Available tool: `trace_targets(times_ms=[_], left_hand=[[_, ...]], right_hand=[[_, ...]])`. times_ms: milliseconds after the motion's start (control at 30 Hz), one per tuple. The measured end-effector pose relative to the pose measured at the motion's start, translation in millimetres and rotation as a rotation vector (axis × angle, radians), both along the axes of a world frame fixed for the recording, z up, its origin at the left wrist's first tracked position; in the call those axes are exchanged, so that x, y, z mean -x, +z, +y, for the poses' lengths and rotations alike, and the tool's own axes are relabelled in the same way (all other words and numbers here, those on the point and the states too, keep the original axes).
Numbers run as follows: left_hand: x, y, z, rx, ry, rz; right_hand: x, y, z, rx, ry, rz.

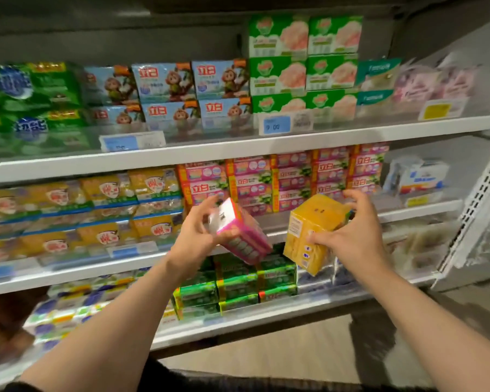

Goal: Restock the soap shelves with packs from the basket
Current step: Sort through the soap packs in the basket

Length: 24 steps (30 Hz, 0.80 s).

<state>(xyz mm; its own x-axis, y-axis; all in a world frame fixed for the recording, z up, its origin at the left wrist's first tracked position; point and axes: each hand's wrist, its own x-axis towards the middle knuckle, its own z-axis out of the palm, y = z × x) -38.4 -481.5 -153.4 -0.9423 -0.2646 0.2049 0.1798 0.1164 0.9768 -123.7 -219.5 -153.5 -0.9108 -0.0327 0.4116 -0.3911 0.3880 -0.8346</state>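
My left hand [198, 236] grips a pink soap pack [245, 239], tilted, in front of the middle shelf [408, 213]. My right hand [351, 236] holds a yellow soap pack [309, 230] by its side and top, just right of the pink one. Both packs hang in the air before the stacked pink soap packs [294, 176] on the middle shelf. The basket is out of view.
The top shelf [238, 142] carries green, blue monkey-print and green-and-peach packs. Yellow packs [96, 210] fill the middle shelf's left side, a blue-and-white box [422, 176] its right. Green packs [238, 284] sit on the lower shelf. A perforated white upright [484, 205] closes off the right.
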Motion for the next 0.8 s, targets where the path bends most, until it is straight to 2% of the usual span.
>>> trace_targets(times_ms=[200, 400, 533, 700, 800], left_hand=[[19.8, 10.9, -18.3, -0.172, 0.026, 0.071], [49.0, -2.6, -15.6, -0.112, 0.030, 0.042], [66.8, -12.3, -16.9, 0.030, 0.098, -0.037], [77.4, -20.4, -32.8, 0.512, 0.150, -0.140], [75.0, -17.5, -35.0, 0.573, 0.118, -0.153]], right_hand=[[23.3, -1.8, -7.6, 0.071, 0.004, 0.040], [43.3, 2.9, -3.5, 0.242, 0.022, 0.141], [57.4, -6.2, -11.2, 0.256, 0.018, 0.140], [67.5, -17.8, -33.5, 0.168, 0.044, 0.186], [73.2, -22.8, -46.9, 0.116, 0.068, 0.171]])
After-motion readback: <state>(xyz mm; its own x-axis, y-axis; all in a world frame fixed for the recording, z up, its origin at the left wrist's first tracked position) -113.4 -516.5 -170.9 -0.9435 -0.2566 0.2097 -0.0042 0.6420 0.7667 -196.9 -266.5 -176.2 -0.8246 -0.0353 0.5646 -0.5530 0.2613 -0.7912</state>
